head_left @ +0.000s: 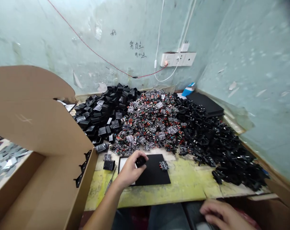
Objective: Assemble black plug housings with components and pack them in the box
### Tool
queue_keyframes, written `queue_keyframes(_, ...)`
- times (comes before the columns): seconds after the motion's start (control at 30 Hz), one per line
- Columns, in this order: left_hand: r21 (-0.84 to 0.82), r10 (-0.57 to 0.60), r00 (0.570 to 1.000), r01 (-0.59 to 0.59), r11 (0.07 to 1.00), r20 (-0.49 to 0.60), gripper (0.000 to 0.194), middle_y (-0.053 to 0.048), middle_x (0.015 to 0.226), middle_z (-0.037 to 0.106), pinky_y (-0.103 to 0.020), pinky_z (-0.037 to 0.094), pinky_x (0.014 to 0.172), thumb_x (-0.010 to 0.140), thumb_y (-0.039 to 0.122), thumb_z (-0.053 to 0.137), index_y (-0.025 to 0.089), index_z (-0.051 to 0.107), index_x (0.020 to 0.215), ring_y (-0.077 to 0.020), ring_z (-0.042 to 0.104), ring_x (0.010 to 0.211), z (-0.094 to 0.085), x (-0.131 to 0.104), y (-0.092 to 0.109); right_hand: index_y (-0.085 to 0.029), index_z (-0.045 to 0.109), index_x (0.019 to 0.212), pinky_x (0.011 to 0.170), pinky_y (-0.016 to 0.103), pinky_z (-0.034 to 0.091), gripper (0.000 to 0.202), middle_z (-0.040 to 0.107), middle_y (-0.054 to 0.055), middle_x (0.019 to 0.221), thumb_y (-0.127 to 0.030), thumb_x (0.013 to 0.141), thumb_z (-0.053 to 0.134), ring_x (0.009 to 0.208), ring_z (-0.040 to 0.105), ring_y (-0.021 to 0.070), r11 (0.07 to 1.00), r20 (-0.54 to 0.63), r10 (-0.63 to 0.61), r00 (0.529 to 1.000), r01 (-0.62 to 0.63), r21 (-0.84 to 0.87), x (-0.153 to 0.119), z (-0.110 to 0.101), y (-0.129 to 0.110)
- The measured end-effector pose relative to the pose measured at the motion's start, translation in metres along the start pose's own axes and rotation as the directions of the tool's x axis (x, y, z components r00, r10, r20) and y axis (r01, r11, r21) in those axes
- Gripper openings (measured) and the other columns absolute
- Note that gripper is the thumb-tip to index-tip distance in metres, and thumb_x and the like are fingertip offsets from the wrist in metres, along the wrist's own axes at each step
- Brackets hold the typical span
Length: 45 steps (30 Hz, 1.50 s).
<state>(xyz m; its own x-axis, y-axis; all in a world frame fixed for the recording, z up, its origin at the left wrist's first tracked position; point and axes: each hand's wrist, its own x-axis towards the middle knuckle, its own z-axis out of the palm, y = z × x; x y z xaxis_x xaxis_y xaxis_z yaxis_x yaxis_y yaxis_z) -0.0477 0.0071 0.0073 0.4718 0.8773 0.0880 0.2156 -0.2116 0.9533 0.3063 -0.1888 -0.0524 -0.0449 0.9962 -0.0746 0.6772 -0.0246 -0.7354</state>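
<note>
Right hand point(219, 212) is blurry, fingers half-curled, can't tell if holding anything; left hand point(131, 168) has fingers closed round a black part point(140, 161).

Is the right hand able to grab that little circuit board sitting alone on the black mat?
Probably yes. The right hand hangs by the near edge of the table, and nothing seems to block its way to the circuit board. The left hand holds a black piece, but off to the board's left.

Blurred, covered and cropped around the black mat point(156, 179)
Over the mat, the left hand point(131, 169) partly hid a black piece point(140, 161); nearer the wearer and to the mat's right, the right hand point(218, 211) was blurred; left of it, the frame cropped the cardboard box point(46, 127).
</note>
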Motion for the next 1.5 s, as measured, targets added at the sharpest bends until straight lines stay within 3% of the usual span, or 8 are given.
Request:
queue_keyframes(0.17, 0.020, 0.006, 0.999, -0.006, 1.000, 0.033, 0.027, -0.003, 0.106, 0.072, -0.032, 0.048, 0.095, 0.080, 0.010, 0.067, 0.022, 0.071, 0.104, -0.0216, 0.065, 0.103, 0.013, 0.005, 0.002, -0.026, 0.078, 0.103, 0.049, 0.023, 0.050, 0.028, 0.065, 0.004, 0.090, -0.030, 0.108, 0.051, 0.055, 0.059, 0.0117, 0.890, -0.187, -0.257, 0.948, 0.307, 0.336, 0.081, -0.004, -0.107)
queue_keyframes(0.3, 0.003, 0.000, 0.999, 0.000, 1.000, 0.045, 0.031, -0.004, 0.107, 0.077, -0.033, 0.049, 0.096, 0.078, 0.010, 0.071, 0.021, 0.075, 0.106, -0.0231, 0.068, 0.104, 0.020, 0.004, 0.006, -0.024, 0.074, 0.102, 0.049, 0.022, 0.048, 0.027, 0.059, 0.004, 0.100, -0.026, 0.110, 0.048, 0.053, 0.055, 0.0068, 0.791, -0.295, -0.399, 0.868, 0.489, 0.368, 0.136, 0.018, -0.147)
queue_keyframes(0.43, -0.033, 0.026, 1.000, -0.026, 0.999, 0.002, 0.029, -0.004, 0.107, 0.079, -0.033, 0.050, 0.096, 0.079, 0.010, 0.072, 0.020, 0.078, 0.105, -0.0233, 0.070, 0.104, 0.017, 0.000, 0.006, -0.024, 0.073, 0.111, 0.057, 0.023, 0.054, 0.028, 0.063, 0.007, 0.106, -0.017, 0.109, 0.046, 0.063, 0.060, 0.0092, 0.747, -0.240, -0.577, 0.781, 0.623, 0.231, 0.160, 0.035, -0.169)
queue_keyframes(0.6, -0.085, 0.037, 0.998, -0.041, 0.996, -0.055, 0.030, -0.004, 0.107, 0.079, -0.033, 0.052, 0.095, 0.078, 0.009, 0.073, 0.019, 0.079, 0.106, -0.0237, 0.070, 0.102, 0.013, -0.004, 0.005, -0.026, 0.067, 0.135, 0.087, 0.036, 0.062, 0.037, 0.075, 0.009, 0.112, -0.009, 0.106, 0.050, 0.100, 0.072, 0.0215, 0.670, -0.174, -0.737, 0.653, 0.740, -0.059, 0.164, 0.036, -0.176)
queue_keyframes(0.73, -0.122, 0.024, 0.999, -0.030, 0.992, -0.047, 0.026, -0.004, 0.105, 0.079, -0.033, 0.052, 0.093, 0.080, 0.012, 0.072, 0.019, 0.079, 0.105, -0.0231, 0.070, 0.099, 0.015, -0.002, 0.006, -0.024, 0.073, 0.120, 0.089, 0.038, 0.061, 0.028, 0.079, 0.008, 0.105, -0.008, 0.103, 0.056, 0.096, 0.073, 0.0221, 0.623, -0.142, -0.781, 0.608, 0.747, -0.231, 0.166, 0.029, -0.177)
queue_keyframes(0.87, -0.149, 0.035, 0.998, -0.041, 0.988, -0.046, 0.024, -0.004, 0.106, 0.079, -0.033, 0.052, 0.093, 0.081, 0.012, 0.073, 0.019, 0.078, 0.103, -0.0231, 0.069, 0.100, 0.018, 0.001, 0.006, -0.022, 0.075, 0.105, 0.077, 0.032, 0.058, 0.022, 0.076, 0.007, 0.098, -0.009, 0.103, 0.057, 0.088, 0.069, 0.0201, 0.598, -0.104, -0.796, 0.596, 0.747, -0.291, 0.170, 0.027, -0.177)
queue_keyframes(1.13, -0.159, 0.034, 0.998, -0.042, 0.986, -0.056, 0.023, -0.005, 0.107, 0.079, -0.034, 0.052, 0.096, 0.081, 0.011, 0.072, 0.018, 0.077, 0.103, -0.0240, 0.070, 0.102, 0.016, -0.001, 0.004, -0.019, 0.068, 0.123, 0.082, 0.037, 0.059, 0.032, 0.076, 0.010, 0.109, -0.003, 0.102, 0.049, 0.095, 0.069, 0.0237, 0.572, -0.019, -0.807, 0.591, 0.773, -0.274, 0.173, 0.033, -0.175)
queue_keyframes(1.5, -0.141, 0.060, 0.997, -0.067, 0.988, -0.057, 0.020, -0.005, 0.104, 0.080, -0.034, 0.053, 0.093, 0.083, 0.014, 0.072, 0.018, 0.079, 0.101, -0.0238, 0.071, 0.099, 0.014, 0.001, 0.007, -0.023, 0.068, 0.120, 0.086, 0.039, 0.062, 0.029, 0.080, 0.007, 0.104, -0.004, 0.100, 0.056, 0.093, 0.075, 0.0227, 0.617, -0.195, -0.786, 0.587, 0.768, -0.172, 0.175, 0.044, -0.169)
